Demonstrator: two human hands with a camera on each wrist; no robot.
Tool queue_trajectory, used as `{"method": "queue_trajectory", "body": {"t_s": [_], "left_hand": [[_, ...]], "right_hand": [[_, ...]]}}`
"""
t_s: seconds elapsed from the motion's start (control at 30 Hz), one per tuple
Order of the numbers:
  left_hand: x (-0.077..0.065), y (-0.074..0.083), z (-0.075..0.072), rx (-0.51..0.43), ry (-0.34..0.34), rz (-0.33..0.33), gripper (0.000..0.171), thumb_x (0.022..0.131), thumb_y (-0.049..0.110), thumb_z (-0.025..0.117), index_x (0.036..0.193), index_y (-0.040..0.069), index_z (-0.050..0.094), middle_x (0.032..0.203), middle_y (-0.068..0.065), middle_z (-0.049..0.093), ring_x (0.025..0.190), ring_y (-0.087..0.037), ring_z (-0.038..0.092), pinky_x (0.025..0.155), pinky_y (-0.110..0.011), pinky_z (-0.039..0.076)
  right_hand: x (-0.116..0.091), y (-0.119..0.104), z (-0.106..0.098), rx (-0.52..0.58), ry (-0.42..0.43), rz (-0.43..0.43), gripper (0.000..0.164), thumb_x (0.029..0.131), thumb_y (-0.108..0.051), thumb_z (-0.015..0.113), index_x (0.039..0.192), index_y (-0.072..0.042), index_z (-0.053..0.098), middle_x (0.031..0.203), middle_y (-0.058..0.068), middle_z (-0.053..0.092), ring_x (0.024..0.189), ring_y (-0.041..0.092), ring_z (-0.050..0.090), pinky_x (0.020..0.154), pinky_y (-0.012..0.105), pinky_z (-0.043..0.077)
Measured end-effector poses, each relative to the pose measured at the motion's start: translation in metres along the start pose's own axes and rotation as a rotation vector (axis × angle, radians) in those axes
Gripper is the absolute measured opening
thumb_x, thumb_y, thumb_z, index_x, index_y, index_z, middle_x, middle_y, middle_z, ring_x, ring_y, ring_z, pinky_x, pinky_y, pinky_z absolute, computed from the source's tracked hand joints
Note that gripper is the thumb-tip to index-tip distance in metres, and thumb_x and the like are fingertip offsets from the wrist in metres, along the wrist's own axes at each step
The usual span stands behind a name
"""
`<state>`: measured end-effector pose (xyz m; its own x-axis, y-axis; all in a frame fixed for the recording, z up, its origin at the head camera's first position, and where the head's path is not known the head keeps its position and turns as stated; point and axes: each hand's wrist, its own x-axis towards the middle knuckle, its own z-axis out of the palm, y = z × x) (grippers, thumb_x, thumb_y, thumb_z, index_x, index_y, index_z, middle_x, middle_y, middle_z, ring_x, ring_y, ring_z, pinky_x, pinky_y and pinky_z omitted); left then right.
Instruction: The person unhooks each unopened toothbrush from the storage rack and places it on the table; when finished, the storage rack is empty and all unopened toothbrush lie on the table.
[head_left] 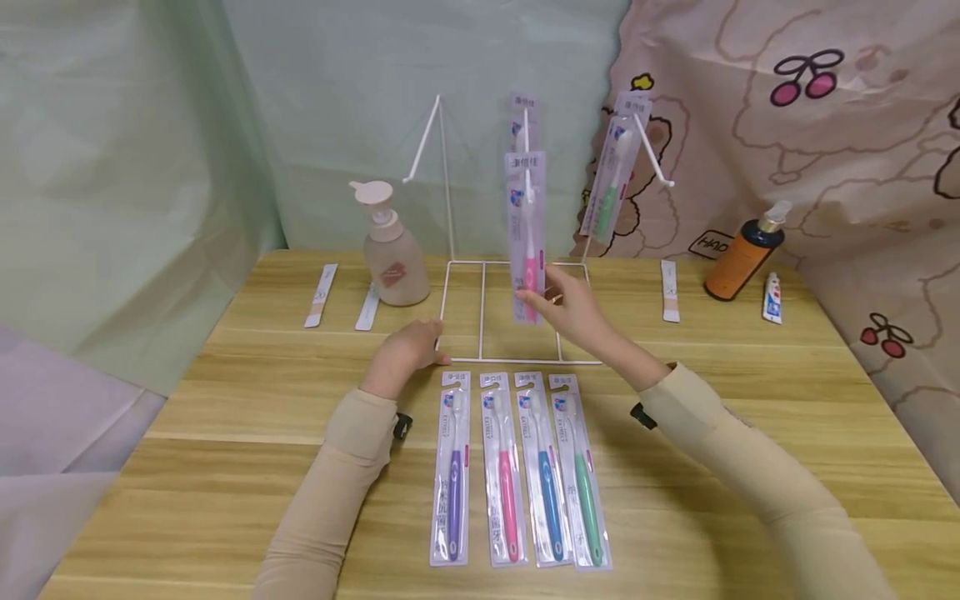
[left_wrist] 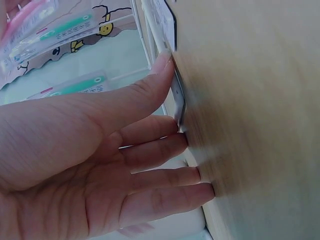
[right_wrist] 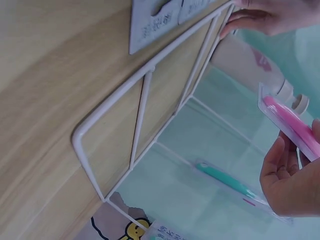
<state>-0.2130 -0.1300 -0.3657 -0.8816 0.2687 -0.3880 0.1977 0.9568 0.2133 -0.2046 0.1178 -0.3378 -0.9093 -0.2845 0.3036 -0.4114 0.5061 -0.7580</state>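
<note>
My right hand (head_left: 573, 312) pinches the lower end of a packaged pink toothbrush (head_left: 531, 287), upright at the rack's middle hook. The hook's end seems to show through the top of its card. Behind it on that hook hangs another packaged toothbrush (head_left: 517, 129), mostly hidden. A packaged green toothbrush (head_left: 609, 208) hangs from the right hook. At the front left corner of the white wire rack (head_left: 502, 361), my left hand (head_left: 405, 354) touches the frame, its fingers nearly straight in the left wrist view. The left hook (head_left: 422, 142) carries nothing.
Packaged purple (head_left: 454, 500), pink (head_left: 508, 508), blue (head_left: 551, 508) and green (head_left: 588, 508) toothbrushes lie before the rack. A pump bottle (head_left: 397, 262) and sachets (head_left: 321, 296) stand or lie left; right are another sachet (head_left: 670, 292), an orange bottle (head_left: 742, 262) and a small tube (head_left: 772, 298).
</note>
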Motion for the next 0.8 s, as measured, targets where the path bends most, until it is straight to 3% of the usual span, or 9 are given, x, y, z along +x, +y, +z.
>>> {"method": "queue_trajectory", "body": {"t_s": [0.2, 0.43, 0.63, 0.8], "left_hand": [[-0.001, 0.001, 0.0, -0.006, -0.005, -0.011, 0.072, 0.089, 0.029, 0.063, 0.145, -0.001, 0.028, 0.143, -0.029, 0.034, 0.131, -0.041, 0.034, 0.108, -0.05, 0.031], [0.0, 0.001, 0.0, 0.0, -0.003, -0.01, 0.07, 0.089, 0.028, 0.063, 0.143, -0.002, 0.03, 0.142, -0.028, 0.037, 0.13, -0.04, 0.036, 0.108, -0.05, 0.032], [0.002, 0.0, 0.001, 0.008, -0.001, -0.001, 0.071, 0.088, 0.029, 0.064, 0.143, -0.002, 0.031, 0.141, -0.027, 0.038, 0.13, -0.04, 0.037, 0.107, -0.05, 0.034], [0.003, -0.001, 0.001, 0.008, 0.006, 0.006, 0.07, 0.087, 0.029, 0.065, 0.142, -0.003, 0.033, 0.14, -0.029, 0.038, 0.129, -0.042, 0.038, 0.106, -0.051, 0.034]], "right_hand": [[-0.016, -0.001, -0.004, -0.01, -0.018, -0.023, 0.03, 0.089, -0.022, 0.064, 0.111, -0.002, 0.059, 0.088, 0.011, 0.068, 0.071, 0.019, 0.061, 0.058, 0.029, 0.054], [-0.032, -0.012, -0.01, -0.011, -0.101, -0.028, 0.029, 0.087, -0.025, 0.066, 0.109, -0.007, 0.062, 0.085, 0.005, 0.068, 0.068, 0.019, 0.061, 0.055, 0.029, 0.052], [-0.041, -0.024, -0.017, 0.066, -0.186, 0.007, 0.033, 0.087, -0.02, 0.066, 0.116, -0.006, 0.061, 0.088, 0.005, 0.067, 0.069, 0.019, 0.061, 0.06, 0.028, 0.053], [-0.046, -0.033, -0.019, 0.13, -0.215, 0.014, 0.027, 0.084, -0.015, 0.069, 0.108, -0.003, 0.064, 0.087, 0.008, 0.068, 0.071, 0.019, 0.063, 0.063, 0.027, 0.054]]}}
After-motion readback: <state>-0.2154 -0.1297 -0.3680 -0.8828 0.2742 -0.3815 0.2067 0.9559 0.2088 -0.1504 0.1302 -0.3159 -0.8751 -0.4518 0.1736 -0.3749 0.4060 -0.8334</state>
